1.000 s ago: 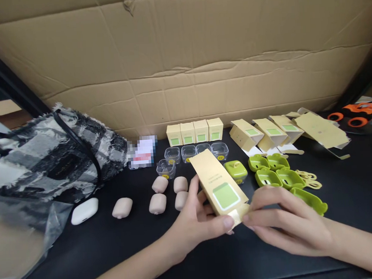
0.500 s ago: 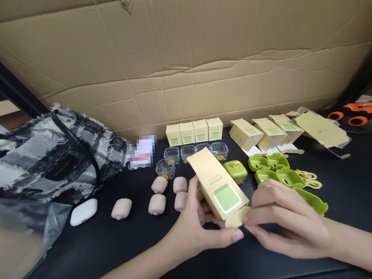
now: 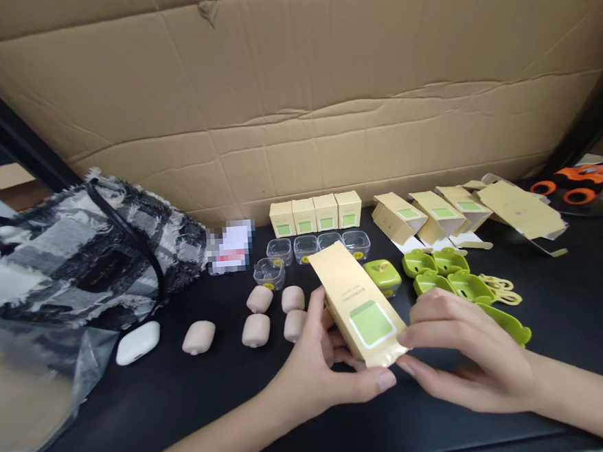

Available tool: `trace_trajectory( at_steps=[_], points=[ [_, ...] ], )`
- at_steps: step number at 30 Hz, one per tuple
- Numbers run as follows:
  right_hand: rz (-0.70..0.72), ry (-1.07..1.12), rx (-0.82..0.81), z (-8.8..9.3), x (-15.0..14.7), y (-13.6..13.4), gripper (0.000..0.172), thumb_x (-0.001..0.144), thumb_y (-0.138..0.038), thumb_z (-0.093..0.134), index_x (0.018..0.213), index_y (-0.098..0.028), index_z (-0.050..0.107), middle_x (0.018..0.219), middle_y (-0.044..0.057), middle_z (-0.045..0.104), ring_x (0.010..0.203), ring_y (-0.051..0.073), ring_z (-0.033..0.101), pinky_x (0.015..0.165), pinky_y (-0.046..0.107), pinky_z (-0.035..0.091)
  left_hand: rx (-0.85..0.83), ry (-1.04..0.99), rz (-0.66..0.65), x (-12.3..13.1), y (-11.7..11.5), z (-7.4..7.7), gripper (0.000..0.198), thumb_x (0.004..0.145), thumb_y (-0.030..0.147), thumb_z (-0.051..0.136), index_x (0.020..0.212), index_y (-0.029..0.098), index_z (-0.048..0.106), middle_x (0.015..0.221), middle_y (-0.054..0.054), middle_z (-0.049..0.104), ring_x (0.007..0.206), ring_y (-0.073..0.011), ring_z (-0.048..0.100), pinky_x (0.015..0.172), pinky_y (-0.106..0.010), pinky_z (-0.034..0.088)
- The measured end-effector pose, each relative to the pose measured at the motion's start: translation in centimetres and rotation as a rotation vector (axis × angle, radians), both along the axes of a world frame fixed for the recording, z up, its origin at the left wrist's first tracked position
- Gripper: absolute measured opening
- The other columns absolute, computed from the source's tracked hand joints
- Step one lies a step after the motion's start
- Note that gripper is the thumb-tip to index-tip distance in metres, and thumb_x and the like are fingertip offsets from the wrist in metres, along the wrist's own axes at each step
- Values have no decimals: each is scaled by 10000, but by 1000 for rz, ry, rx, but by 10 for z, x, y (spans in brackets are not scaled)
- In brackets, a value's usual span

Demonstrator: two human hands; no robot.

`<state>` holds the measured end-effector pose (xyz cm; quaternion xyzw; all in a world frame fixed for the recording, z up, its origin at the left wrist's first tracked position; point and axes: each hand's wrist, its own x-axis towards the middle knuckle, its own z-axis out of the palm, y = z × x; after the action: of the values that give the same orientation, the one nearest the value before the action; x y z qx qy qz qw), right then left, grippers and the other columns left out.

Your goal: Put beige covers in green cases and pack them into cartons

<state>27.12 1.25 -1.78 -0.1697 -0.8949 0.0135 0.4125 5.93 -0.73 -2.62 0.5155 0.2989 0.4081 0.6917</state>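
A small pale-yellow cardboard box with a green square printed on it is tilted above the black table. My left hand wraps around it from the left and below, thumb along its near end. With thumb and forefinger, my right hand pinches the end flap at the near right corner. Whatever is inside the box is hidden. Just behind it sits a green-lidded small container. Several green silicone pieces with a beige cord lie beyond my right hand.
Several beige rounded pieces and a white earbud case lie to the left. Transparent cups stand before four-sided cartons. Opened cartons are at back right; a plaid bag is at left, before a cardboard wall.
The end flap, which stuck out toward my right hand, is now folded down closer to the box's end. My right fingertips have shifted slightly along with it; my left hand keeps its hold.
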Motion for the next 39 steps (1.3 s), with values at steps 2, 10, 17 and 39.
trace_trajectory(
  at_steps=[2,10,17,39],
  points=[
    [2,29,-57,-1,0,-1,265,803,-92,627,1043,-168,547,822,39,606,707,157,583,619,302,501,22,21,-10,-1,-1,-1,786,675,191,789,1245,306,260,1216,-68,552,1019,-208,622,841,-339,495],
    [61,17,-90,1,-2,-2,270,813,-66,595,1064,-158,556,822,54,617,684,147,593,555,251,499,99,56,-54,-1,-1,0,785,605,137,821,1193,306,329,1222,-43,548,1064,-209,604,844,-316,500],
    [124,-25,-89,0,0,-1,238,838,-28,567,1041,-150,559,787,55,616,682,142,580,577,263,494,154,87,-46,-2,-2,-2,722,706,182,754,1255,321,307,1217,-38,550,1075,-199,599,893,-340,488],
    [-412,-438,-479,29,17,62,416,787,-446,640,1121,-201,591,994,71,707,850,273,676,706,385,527,789,553,41,-4,-7,-4,651,702,97,652,1141,311,222,1185,-53,445,1031,-197,570,847,-335,508]
  ],
)
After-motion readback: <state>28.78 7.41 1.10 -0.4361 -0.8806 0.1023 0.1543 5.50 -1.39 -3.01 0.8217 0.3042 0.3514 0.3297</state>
